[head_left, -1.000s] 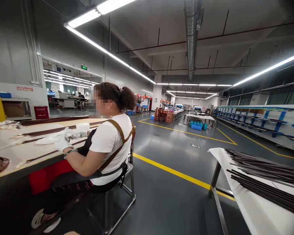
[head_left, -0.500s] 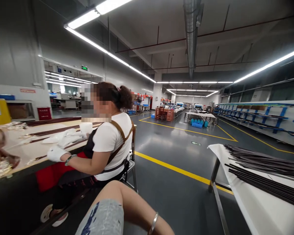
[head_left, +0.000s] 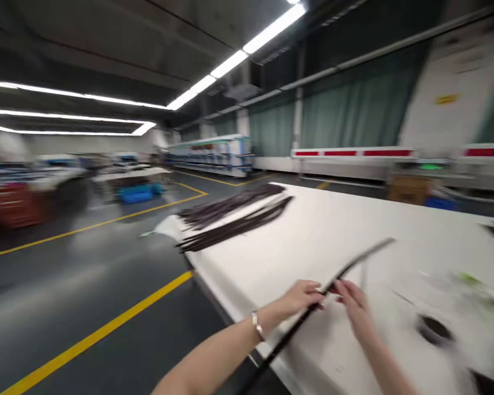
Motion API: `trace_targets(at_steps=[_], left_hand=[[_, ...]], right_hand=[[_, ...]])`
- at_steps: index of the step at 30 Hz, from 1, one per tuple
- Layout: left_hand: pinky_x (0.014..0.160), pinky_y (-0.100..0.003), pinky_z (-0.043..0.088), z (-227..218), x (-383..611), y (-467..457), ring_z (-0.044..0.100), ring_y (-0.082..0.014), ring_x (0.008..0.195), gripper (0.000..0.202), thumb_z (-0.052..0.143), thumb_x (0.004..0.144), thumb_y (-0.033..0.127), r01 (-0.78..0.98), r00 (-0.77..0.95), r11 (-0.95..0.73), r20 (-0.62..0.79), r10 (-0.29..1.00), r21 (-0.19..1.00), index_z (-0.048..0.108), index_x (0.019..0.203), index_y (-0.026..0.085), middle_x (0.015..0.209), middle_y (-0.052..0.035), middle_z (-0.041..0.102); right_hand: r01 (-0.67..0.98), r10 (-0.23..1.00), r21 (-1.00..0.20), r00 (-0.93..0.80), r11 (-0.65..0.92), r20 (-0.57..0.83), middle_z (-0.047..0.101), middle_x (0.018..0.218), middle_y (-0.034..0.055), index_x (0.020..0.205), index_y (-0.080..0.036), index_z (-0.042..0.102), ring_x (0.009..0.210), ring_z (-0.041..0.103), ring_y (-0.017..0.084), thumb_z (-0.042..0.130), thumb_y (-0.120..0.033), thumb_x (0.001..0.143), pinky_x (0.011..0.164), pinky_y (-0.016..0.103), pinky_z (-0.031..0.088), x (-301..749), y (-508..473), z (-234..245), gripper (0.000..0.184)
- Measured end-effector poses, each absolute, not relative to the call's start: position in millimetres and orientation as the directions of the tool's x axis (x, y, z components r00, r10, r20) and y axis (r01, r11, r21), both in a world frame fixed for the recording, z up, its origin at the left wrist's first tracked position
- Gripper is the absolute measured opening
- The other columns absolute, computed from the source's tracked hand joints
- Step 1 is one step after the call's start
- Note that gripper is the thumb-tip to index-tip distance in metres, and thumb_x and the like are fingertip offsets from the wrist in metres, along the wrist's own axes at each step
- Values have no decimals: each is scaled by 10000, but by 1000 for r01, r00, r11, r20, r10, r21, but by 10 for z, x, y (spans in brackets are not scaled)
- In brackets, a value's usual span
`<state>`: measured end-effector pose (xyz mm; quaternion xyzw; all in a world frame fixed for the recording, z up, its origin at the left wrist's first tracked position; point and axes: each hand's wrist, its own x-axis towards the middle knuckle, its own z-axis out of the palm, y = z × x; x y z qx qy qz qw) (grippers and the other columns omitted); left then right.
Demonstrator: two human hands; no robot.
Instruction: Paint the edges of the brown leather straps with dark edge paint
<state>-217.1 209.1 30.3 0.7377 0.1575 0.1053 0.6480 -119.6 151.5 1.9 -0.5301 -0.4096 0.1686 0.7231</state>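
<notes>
A long thin dark strip [head_left: 356, 260] runs slantwise over the near part of a white-covered table [head_left: 337, 219]. My left hand [head_left: 302, 296], a bracelet on its wrist, pinches the strip near its middle. Right beside it, my right hand [head_left: 354, 304] grips the same strip with closed fingers. The picture is smeared by motion, so the fingers are only roughly visible. A pile of several similar dark strips [head_left: 230, 216] lies at the table's far left end.
A dark round object [head_left: 434, 329] and blurred greenish bits [head_left: 477, 285] lie on the table's right side. Grey floor with yellow lines [head_left: 99, 334] stretches to the left. Blue bins [head_left: 138, 193], shelving and more tables stand far back.
The view has swung right, away from the seated person at the other table. Both my hands have come into view and now hold a dark strip over the white table.
</notes>
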Motion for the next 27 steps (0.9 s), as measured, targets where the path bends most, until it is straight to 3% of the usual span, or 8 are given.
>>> trace_targets(at_steps=[3, 7, 12, 19, 23, 27], left_hand=[[704, -374, 545, 148, -1901, 2224, 661, -189, 665, 464, 733, 720, 449, 128, 956, 52, -138, 261, 990, 717, 1089, 168, 940, -98, 705], [775, -390, 562, 99, -1864, 2401, 702, -223, 776, 432, 769, 731, 364, 246, 956, 203, -271, 107, 948, 709, 1105, 156, 1026, -131, 721], [836, -434, 561, 67, -1598, 2546, 709, -238, 825, 383, 736, 794, 396, 404, 915, 353, -382, -133, 844, 718, 1072, 132, 1035, -154, 725], [728, -361, 586, -122, -1011, 2603, 645, -157, 711, 390, 774, 766, 354, 571, 814, 425, -417, -404, 703, 718, 1099, 158, 851, -50, 665], [656, -264, 555, -183, -879, 2504, 582, -115, 648, 331, 789, 756, 323, 567, 822, 494, -406, -400, 659, 738, 1038, 156, 775, -15, 618], [638, -259, 547, -228, -800, 2420, 591, -128, 641, 281, 803, 736, 334, 623, 777, 481, -558, -292, 617, 757, 979, 200, 802, -18, 650]], right_hand=[[101, 584, -968, 781, 231, 221, 639, 847, 14, 942, -125, 624, 706, 631, 124, 587, -390, 959, 629, 263, 547, -647, 1168, -303, 268], [-10, 477, -981, 875, 194, 86, 625, 779, 12, 861, -132, 623, 706, 616, 132, 590, -450, 937, 609, 254, 514, -422, 1163, -462, 329], [-38, 422, -981, 906, 188, 45, 636, 741, 28, 800, -179, 654, 689, 574, 158, 621, -551, 849, 590, 266, 456, -308, 1111, -341, 377], [0, 317, -993, 948, 119, 38, 628, 760, 15, 797, -214, 652, 686, 549, 155, 585, -527, 873, 599, 266, 452, -70, 974, -142, 329], [75, 196, -997, 978, -3, 73, 669, 840, 30, 873, -222, 681, 778, 606, 181, 581, -486, 897, 679, 293, 493, -83, 750, -36, 283], [110, 115, -990, 988, -85, 100, 687, 1053, 66, 1151, -250, 665, 885, 655, 221, 553, -464, 934, 766, 361, 547, -155, 250, 48, 324]])
